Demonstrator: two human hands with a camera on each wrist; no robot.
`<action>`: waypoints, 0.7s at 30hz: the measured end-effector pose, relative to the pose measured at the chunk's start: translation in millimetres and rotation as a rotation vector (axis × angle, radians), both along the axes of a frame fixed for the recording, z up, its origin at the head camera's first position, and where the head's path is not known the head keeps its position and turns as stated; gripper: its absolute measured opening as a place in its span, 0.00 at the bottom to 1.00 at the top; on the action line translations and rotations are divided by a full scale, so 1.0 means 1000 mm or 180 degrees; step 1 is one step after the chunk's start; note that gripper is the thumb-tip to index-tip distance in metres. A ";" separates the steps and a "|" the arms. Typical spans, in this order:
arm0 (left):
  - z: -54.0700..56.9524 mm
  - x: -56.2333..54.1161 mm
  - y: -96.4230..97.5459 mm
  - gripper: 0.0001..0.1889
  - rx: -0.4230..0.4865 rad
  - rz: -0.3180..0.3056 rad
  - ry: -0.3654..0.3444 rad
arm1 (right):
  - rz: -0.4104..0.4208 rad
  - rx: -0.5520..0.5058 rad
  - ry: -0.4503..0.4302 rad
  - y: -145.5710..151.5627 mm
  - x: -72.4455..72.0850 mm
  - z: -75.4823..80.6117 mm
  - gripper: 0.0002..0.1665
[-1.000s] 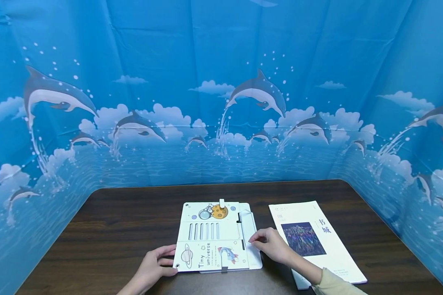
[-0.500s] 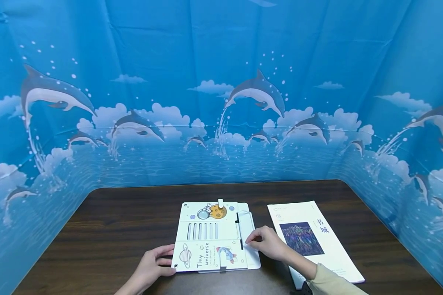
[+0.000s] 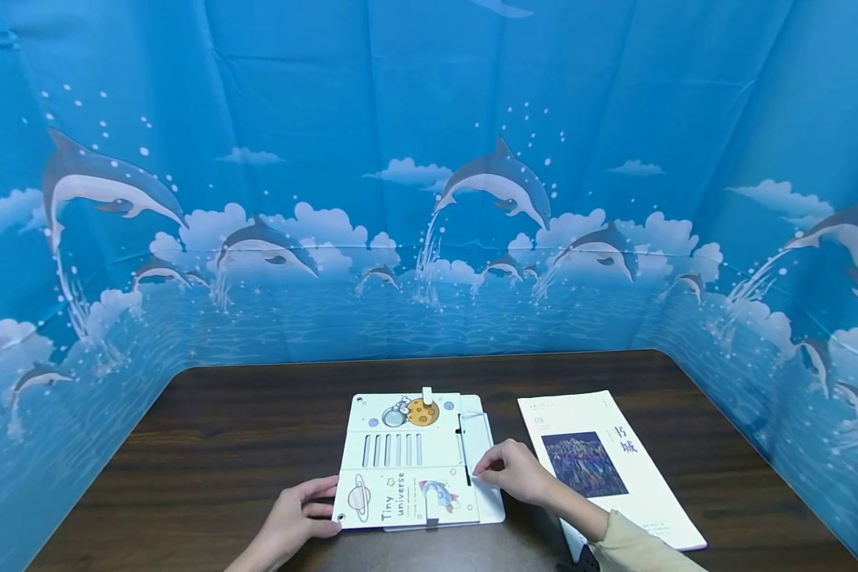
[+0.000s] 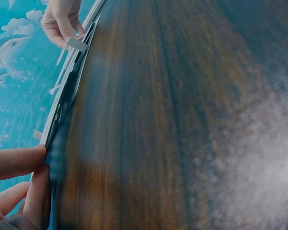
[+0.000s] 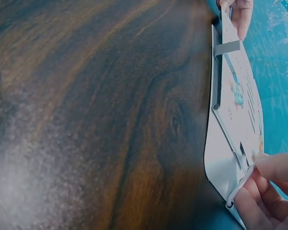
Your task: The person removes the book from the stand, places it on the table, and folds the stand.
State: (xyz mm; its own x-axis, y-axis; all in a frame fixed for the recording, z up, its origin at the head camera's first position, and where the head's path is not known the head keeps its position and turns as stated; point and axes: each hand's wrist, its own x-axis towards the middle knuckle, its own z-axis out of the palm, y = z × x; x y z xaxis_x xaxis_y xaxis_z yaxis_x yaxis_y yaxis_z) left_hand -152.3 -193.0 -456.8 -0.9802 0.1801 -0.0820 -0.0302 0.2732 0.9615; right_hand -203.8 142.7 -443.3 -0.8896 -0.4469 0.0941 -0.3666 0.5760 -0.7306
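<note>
A white folding book stand [image 3: 379,500] with cartoon space prints and slots lies flat on the dark table. My left hand [image 3: 295,512] pinches its left edge between thumb and fingers, near the lower left corner; in the left wrist view that left hand [image 4: 19,187] is at the lower left. At the stand's right side, my right hand [image 3: 518,473] pinches a thin white bar [image 5: 242,181], which slants up a little from the panel in the right wrist view. There the right hand [image 5: 273,189] partly covers the bar. Grey-white clips [image 3: 431,508] sit at the stand's lower and upper edges.
A white book [image 3: 654,485] with a dark picture on its cover lies right of the stand, partly under the right forearm. Dark wood table [image 3: 222,445] surrounds both. A blue dolphin-print curtain [image 3: 415,199] hangs behind the table and along its sides.
The right hand has shifted very slightly along the stand's right side, still pinching the bar. The left hand keeps its grip on the edge. The whole view has drifted a little.
</note>
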 end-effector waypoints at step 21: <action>0.001 0.000 0.000 0.35 0.0016 -0.0030 0.0017 | 0.0069 0.0120 -0.0063 -0.005 -0.002 0.006 0.04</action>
State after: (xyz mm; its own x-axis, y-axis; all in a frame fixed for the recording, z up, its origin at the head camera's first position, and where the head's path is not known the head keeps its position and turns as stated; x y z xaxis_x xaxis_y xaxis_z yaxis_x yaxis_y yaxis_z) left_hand -152.0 -192.7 -455.6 -0.9789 0.1896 -0.0757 -0.0224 0.2686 0.9630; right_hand -205.8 137.4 -437.5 -0.8813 -0.4689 0.0592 -0.3649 0.5955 -0.7157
